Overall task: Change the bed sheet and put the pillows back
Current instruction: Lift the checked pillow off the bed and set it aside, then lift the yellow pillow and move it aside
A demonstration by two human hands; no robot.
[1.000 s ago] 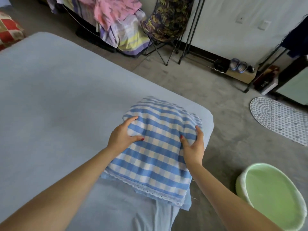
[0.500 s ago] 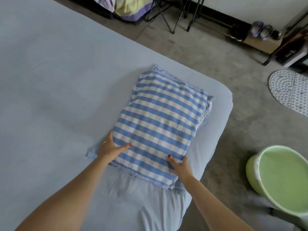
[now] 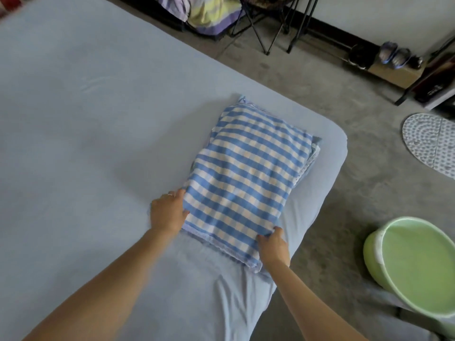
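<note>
A blue-and-white checked pillow (image 3: pixel 248 178) lies near the right corner of the bed, on the pale blue sheet (image 3: pixel 86 134) that covers the mattress. My left hand (image 3: pixel 167 211) grips the pillow's near left edge, fingers curled under the fabric. My right hand (image 3: pixel 273 247) pinches the near right corner by its lace trim. Both forearms reach in from the bottom of the view.
A green plastic basin (image 3: pixel 416 267) stands on the grey floor to the right of the bed. A patterned mat (image 3: pixel 430 143) lies farther right. Folding chair legs (image 3: pixel 266 33), hanging laundry (image 3: pixel 209 13) and shoes (image 3: pixel 391 55) line the far wall.
Both hands slid from the top of the pillow back to its near edge and took hold of it. The view dropped lower and closer over the bed corner.
</note>
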